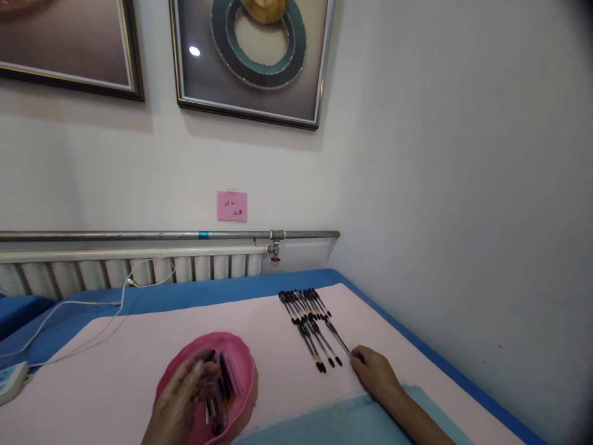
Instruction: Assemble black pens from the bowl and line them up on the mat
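Note:
My right hand point(374, 369) is closed on the near end of a pen point(338, 337), which lies slanted on the pink sheet. Just left of it is a short row of black-and-clear pens point(319, 346), side by side. Behind that row, several more pens point(303, 305) form a second, tighter row. My left hand point(183, 392) is over a pink bowl point(250, 371), its fingers curled inward. A dark tip shows by its fingertips, too blurred to tell what it belongs to. Loose pens point(225, 376) lie in the bowl, partly hidden behind that hand.
A pink sheet point(130, 364) covers the blue table point(241, 285). Light-blue cloth point(324, 426) lies along the near edge. A white cable point(123, 296) runs to a power strip point(13, 380) at left. Behind stand a radiator point(185, 269) and pipe point(139, 235); a wall point(463, 185) bounds the right.

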Demonstrator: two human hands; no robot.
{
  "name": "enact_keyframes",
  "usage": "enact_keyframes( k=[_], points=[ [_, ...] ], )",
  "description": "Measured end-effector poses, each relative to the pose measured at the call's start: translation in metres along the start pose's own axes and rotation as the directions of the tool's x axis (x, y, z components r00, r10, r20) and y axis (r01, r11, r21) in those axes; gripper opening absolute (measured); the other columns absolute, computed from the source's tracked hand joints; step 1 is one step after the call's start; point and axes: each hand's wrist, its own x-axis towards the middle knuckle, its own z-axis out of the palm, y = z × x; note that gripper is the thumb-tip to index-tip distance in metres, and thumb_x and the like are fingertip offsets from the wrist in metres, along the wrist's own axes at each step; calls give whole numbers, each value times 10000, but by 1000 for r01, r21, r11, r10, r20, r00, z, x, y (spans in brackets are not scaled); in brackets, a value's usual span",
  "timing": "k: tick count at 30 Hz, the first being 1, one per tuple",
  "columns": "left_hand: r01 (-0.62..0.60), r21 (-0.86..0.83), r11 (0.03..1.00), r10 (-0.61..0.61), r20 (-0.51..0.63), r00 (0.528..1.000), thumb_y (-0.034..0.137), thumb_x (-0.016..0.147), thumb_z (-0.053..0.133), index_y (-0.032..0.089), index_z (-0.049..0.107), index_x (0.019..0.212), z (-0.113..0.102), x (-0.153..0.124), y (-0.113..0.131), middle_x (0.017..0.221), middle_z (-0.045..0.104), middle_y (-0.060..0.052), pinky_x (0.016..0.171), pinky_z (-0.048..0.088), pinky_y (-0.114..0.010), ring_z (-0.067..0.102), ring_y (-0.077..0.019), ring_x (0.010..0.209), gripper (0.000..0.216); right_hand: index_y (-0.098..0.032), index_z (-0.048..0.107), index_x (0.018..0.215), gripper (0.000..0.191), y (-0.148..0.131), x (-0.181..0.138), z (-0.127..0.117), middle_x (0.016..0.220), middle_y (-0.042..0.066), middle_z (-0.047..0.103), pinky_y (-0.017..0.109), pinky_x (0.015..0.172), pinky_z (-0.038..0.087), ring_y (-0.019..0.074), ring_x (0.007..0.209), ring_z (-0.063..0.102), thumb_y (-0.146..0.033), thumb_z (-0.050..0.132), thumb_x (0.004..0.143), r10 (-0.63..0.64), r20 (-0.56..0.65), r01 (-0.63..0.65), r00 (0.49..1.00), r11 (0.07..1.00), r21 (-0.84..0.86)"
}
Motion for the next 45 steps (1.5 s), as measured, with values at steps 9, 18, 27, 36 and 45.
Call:
enact_keyframes(
  k=[9,18,27,36,45],
  points=[
    [22,-36,999,-25,-97,995,295,479,805,151,604,966,2,-6,20,684,719,-47,603,527,-265,667,-192,647,546,-172,653,740,223,0,9,17,811,85,697,289,700,419,226,782,638,-124,438,779,-89,31,94,996,972,-215],
    [18,-64,998,-23,-79,997,302,497,804,153,611,963,-5,2,16,689,715,-44,599,532,-275,660,-185,624,526,-163,655,773,231,2,4,23,838,97,697,282,686,425,222,781,639,-164,426,799,-124,22,126,992,955,-268],
    [29,-59,998,-33,-75,997,283,501,798,144,611,971,-6,2,13,671,712,-62,577,531,-257,651,-176,596,524,-195,657,816,248,5,4,27,863,67,719,280,754,477,206,826,663,-232,413,787,-168,-60,159,984,977,-140],
    [-183,-141,973,156,-188,970,333,460,807,150,618,870,-18,6,32,548,625,19,428,416,-175,518,-84,441,487,-207,626,879,291,2,-5,23,922,93,716,342,786,515,249,868,659,-357,389,800,-157,-201,155,967,988,-28],
    [-201,-125,972,172,-208,963,414,592,719,143,591,800,-31,31,27,466,491,74,344,167,-142,301,-11,338,365,-229,657,829,207,-159,-33,43,687,22,698,259,531,497,162,503,601,-375,517,787,-482,24,441,876,820,365]
  ],
)
